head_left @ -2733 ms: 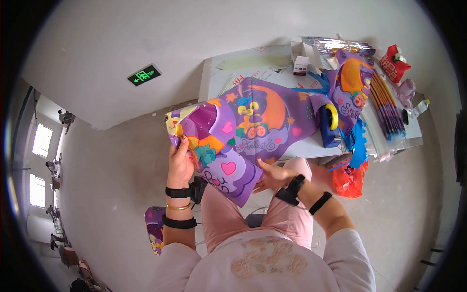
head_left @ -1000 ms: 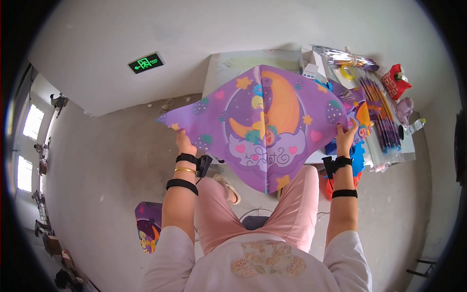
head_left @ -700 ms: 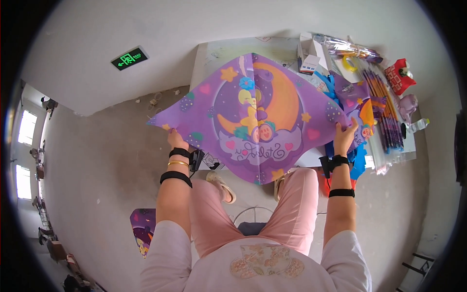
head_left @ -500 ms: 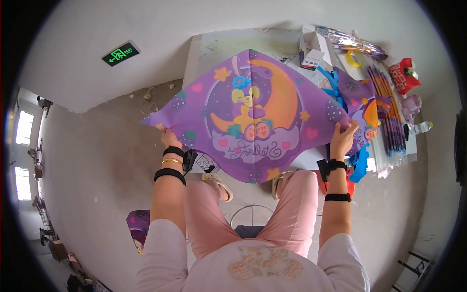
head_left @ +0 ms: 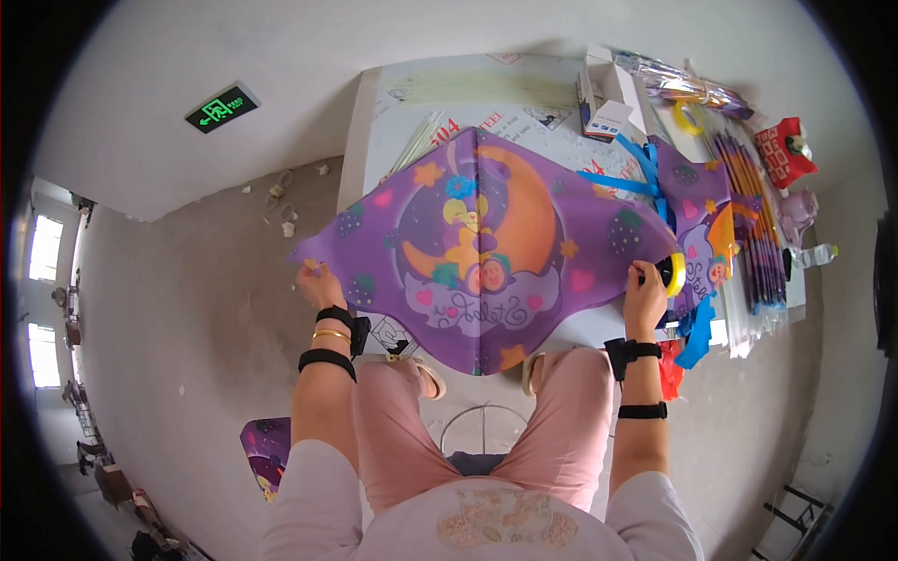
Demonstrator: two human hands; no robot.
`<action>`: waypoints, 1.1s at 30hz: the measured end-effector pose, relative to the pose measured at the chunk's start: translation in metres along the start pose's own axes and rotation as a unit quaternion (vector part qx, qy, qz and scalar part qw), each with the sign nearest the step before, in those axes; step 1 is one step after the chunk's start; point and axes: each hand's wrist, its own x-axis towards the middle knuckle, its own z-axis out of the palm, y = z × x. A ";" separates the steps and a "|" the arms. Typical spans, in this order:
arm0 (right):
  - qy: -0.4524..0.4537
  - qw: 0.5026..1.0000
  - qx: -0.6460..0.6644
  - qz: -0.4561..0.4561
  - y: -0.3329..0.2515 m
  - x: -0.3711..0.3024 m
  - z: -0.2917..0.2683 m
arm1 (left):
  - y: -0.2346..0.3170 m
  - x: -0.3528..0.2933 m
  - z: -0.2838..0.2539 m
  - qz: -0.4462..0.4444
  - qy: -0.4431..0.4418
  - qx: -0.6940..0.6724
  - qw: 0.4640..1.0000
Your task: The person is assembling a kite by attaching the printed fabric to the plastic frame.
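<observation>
A purple kite sail [head_left: 585, 245] is spread out in front of me, printed with a rabbit, an orange moon and stars, its lettering mirrored. A fold line runs down its middle. My left hand [head_left: 321, 283] is closed on the sail's left corner. On the right edge, my right hand [head_left: 645, 294] pinches the cloth between thumb and fingers. Just beside that hand is a yellow and black tape roll [head_left: 674, 275]. Another purple kite sail [head_left: 697, 192] with blue strips [head_left: 650, 166] lies to the right.
The table [head_left: 369, 122] holds thin pale sticks [head_left: 418, 140], an opened white box [head_left: 610, 103], bundled purple-and-orange packs [head_left: 748, 220], a yellow tape ring [head_left: 687, 118], a red bag [head_left: 784, 152] and a clear bottle [head_left: 816, 255]. Another printed purple piece [head_left: 267, 453] hangs low at my left.
Both hands have come down and closer, lowering the kite sail toward the table. Its top edge has dropped, uncovering the pale sticks. The yellow and black tape roll now shows by my right hand.
</observation>
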 end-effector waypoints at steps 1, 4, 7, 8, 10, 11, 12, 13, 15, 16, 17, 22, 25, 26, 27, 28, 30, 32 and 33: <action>0.001 1.000 -0.009 0.003 0.013 0.000 -0.007 | 0.025 -0.024 0.000 0.012 0.069 0.143 0.987; 0.008 1.000 -0.016 0.003 0.019 -0.006 -0.015 | 0.084 -0.077 -0.030 0.411 -0.029 0.050 0.910; -0.028 0.998 0.025 0.040 -0.001 -0.010 -0.014 | 0.116 -0.140 -0.041 0.519 -0.316 -0.020 0.794; -0.029 0.998 0.028 0.039 -0.002 -0.011 -0.014 | 0.118 -0.159 -0.037 0.545 -0.366 -0.031 0.753; -0.012 1.000 0.012 0.000 0.003 -0.013 -0.013 | 0.111 -0.186 -0.021 0.571 -0.416 -0.044 0.706; -0.012 1.000 0.015 -0.001 0.002 -0.015 -0.012 | 0.104 -0.195 -0.015 0.596 -0.398 0.027 0.697; -0.017 1.000 0.014 -0.007 0.001 -0.016 -0.012 | 0.096 -0.198 -0.010 0.617 -0.378 0.098 0.683; -0.019 1.000 0.008 -0.012 0.005 -0.017 -0.015 | 0.093 -0.201 -0.006 0.594 -0.395 0.134 0.688; -0.033 0.999 0.005 -0.010 0.012 -0.020 -0.021 | 0.082 -0.204 -0.006 0.571 -0.398 0.149 0.702; -0.048 0.999 0.002 -0.008 0.016 -0.021 -0.023 | 0.077 -0.205 -0.007 0.547 -0.403 0.164 0.715; -0.047 0.999 0.002 -0.007 0.019 -0.021 -0.024 | 0.074 -0.204 -0.007 0.549 -0.405 0.159 0.714; -0.097 0.995 0.034 0.002 0.024 -0.022 -0.021 | 0.072 -0.210 -0.010 0.531 -0.386 0.211 0.724; -0.085 0.996 0.018 -0.004 0.025 -0.017 -0.016 | 0.078 -0.215 -0.007 0.527 -0.371 0.239 0.727; -0.086 0.996 0.019 -0.005 0.024 -0.016 -0.014 | 0.078 -0.214 -0.004 0.547 -0.359 0.209 0.727; -0.086 0.996 0.014 0.002 0.023 -0.016 -0.013 | 0.077 -0.214 -0.001 0.566 -0.346 0.180 0.726; -0.087 0.996 0.008 0.010 0.022 -0.015 -0.011 | 0.078 -0.214 0.002 0.566 -0.346 0.180 0.726; -0.087 0.996 0.005 0.009 0.021 -0.014 -0.007 | 0.078 -0.214 0.008 0.553 -0.357 0.176 0.732; -0.087 0.996 -0.004 0.009 0.026 -0.014 -0.006 | 0.079 -0.219 0.009 0.545 -0.349 0.185 0.740; -0.084 0.996 -0.004 -0.002 0.031 -0.014 -0.005 | 0.079 -0.220 0.010 0.544 -0.341 0.198 0.741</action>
